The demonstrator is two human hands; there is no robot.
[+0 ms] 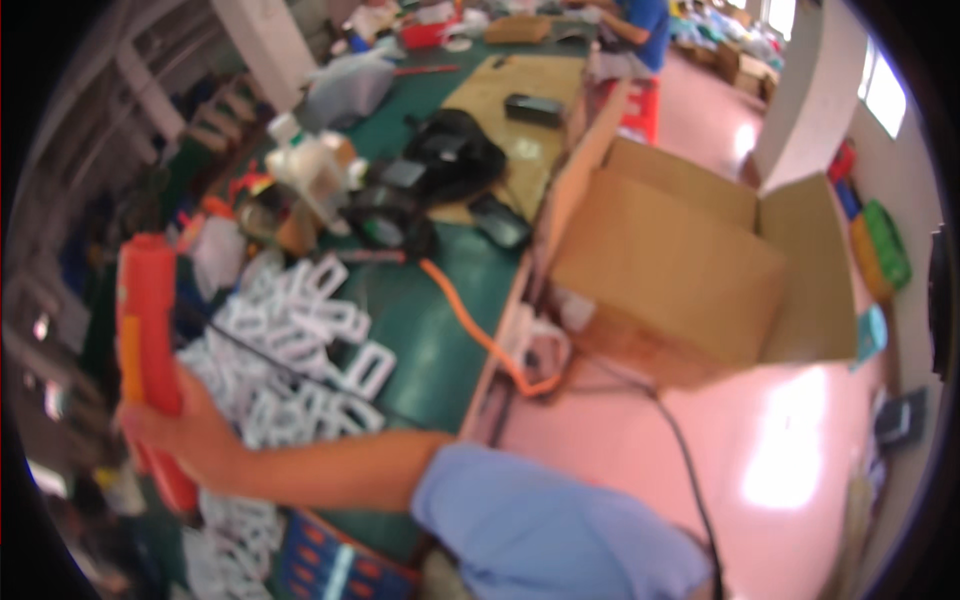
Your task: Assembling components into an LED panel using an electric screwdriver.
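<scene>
Tool (148,290), red, is held near upright at far left, gripped tightly by the right hand (195,430); the left hand is not shown. Dark cord (232,337) and white frames (290,325) are best avoided. Room is offered on bare desk (430,330), its edge crossed by orange cord (462,315); beyond, rightward movement is limited by the box (670,270).

Red tool (155,315): smooth plastic, approx. semi-matt, as I see it via remote cam. White frames (290,330): matt, plastic-like. Green tabletop (425,345): smooth w/ slight sheen. Box (670,270): matt cardboard. Blue sleeve (550,520): soft matt cloth. Pink floor (600,440): v. glossy.
</scene>
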